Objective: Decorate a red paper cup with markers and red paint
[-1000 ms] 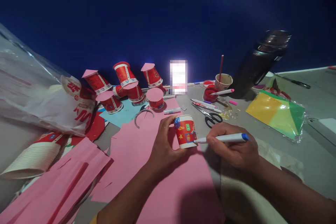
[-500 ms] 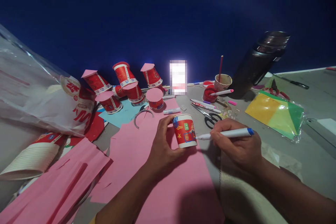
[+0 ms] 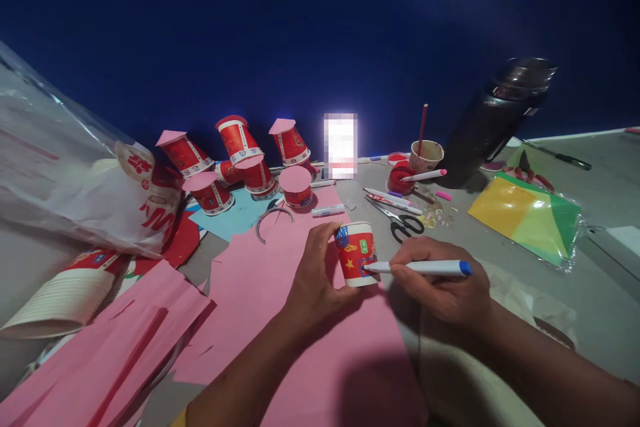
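From the head camera, the left hand is wrapped round a small red paper cup, upside down on the pink paper sheet; its grip covers the cup's left side, so the print there is hidden. The right hand has its grip clenched on a white marker with a blue cap end, tip touching the cup's lower right wall. The fingers hide the middle of the marker barrel. Both forearms run off the bottom edge, and a dark shadow falls across the near end of the pink sheet.

Behind the cup lie scissors, several loose pens and paper scraps, too small to tell apart. A cluster of red cups with pink tops stands at the back of the worktop, some leaning on each other. A bright rectangle beside them is blurred out. A dark flask leans at the right, its base hidden behind a packet of coloured paper. At the left, a plastic bag and a sleeve of stacked cups are cut off by the picture's edge, with cut pink strips beside them.

Bare worktop shows only to the right of the right hand; the pink sheet's right edge lies just under that hand.
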`<state>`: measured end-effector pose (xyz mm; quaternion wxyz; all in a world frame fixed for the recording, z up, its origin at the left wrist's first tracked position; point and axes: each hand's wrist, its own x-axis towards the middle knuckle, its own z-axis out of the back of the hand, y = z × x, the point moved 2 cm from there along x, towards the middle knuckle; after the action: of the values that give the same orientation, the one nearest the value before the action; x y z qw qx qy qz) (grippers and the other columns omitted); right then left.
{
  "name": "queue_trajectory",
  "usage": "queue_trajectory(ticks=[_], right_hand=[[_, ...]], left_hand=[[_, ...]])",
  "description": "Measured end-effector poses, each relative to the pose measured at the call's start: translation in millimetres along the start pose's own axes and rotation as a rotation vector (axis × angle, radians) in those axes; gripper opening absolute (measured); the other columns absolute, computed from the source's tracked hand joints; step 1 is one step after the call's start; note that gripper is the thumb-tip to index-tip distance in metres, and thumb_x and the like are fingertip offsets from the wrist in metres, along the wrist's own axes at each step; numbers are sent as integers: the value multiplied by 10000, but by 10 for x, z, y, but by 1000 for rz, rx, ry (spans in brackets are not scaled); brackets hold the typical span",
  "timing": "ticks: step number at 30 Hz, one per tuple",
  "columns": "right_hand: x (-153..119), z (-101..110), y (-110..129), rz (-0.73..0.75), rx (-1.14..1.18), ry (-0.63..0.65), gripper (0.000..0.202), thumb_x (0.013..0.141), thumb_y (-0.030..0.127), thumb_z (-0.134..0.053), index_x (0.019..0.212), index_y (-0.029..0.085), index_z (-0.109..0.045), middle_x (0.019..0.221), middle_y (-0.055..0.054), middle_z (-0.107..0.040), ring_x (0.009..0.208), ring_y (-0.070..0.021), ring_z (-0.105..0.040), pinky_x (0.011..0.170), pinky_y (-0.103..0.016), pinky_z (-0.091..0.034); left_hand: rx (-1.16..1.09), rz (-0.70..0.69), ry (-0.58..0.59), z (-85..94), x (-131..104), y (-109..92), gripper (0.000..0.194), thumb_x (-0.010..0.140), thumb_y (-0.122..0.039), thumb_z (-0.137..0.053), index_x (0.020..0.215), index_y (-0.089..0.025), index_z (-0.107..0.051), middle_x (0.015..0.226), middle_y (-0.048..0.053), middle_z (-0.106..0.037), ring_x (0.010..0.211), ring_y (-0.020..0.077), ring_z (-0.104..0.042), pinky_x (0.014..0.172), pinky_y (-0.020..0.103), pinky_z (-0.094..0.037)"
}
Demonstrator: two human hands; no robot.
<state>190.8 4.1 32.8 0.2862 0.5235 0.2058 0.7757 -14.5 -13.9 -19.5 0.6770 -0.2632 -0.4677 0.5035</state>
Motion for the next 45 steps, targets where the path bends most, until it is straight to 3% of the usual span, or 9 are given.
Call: queue_trajectory(ticks=[8, 21, 26, 32, 39, 45], right_hand=[[2, 12, 16, 54, -72, 40, 145, 917, 112, -635, 829, 215, -686, 649, -1, -732, 504, -137, -657, 513, -246, -499], [50, 78, 5, -52, -77, 8, 176, 885, 119, -637, 744, 222, -662, 584, 11, -688, 455, -129, -606, 461, -242, -457], [28, 85, -14, -81, -25, -38, 173, 877, 113, -660, 740, 218, -669, 590, 13, -689, 459, -126, -608, 460, -233, -466], [-14, 102, -29, -198, 28, -165, 144, 885, 147, -706, 761, 219, -707, 611, 17, -690, 487, -130, -627, 476, -223, -499], [21, 69, 7, -70, 8, -68, 143, 900, 150, -690, 776, 217, -718, 649, -19, -749, 511, -150, -668, 500, -248, -535], [30, 68, -6, -54, -36, -5, 143, 897, 139, -664, 796, 224, -718, 658, -23, -762, 516, -163, -682, 513, -259, -550]], left_hand=[[-20, -2, -6, 4, -8, -37, 838, 720, -414, -966, 1422, -325, -518, 1400, 76, -587, 1295, 309, -604, 1090, 488, -540], [-125, 81, -17, 21, 12, -45, 869, 658, -348, -981, 1404, -318, -536, 1406, 80, -580, 1296, 311, -600, 1122, 524, -530], [-146, 124, 7, 22, 11, -49, 867, 678, -316, -961, 1424, -329, -521, 1451, 85, -567, 1317, 327, -601, 1155, 560, -494], [-135, 128, 19, 20, -4, -66, 865, 687, -270, -951, 1432, -341, -516, 1470, 67, -557, 1318, 305, -601, 1106, 490, -544], [-69, 55, 3, 5, -2, -74, 864, 670, -288, -964, 1410, -310, -520, 1384, 78, -582, 1267, 306, -620, 1085, 505, -559], [-31, 38, 6, 5, -12, -62, 866, 689, -267, -947, 1429, -317, -500, 1405, 80, -574, 1256, 296, -624, 1092, 512, -555]])
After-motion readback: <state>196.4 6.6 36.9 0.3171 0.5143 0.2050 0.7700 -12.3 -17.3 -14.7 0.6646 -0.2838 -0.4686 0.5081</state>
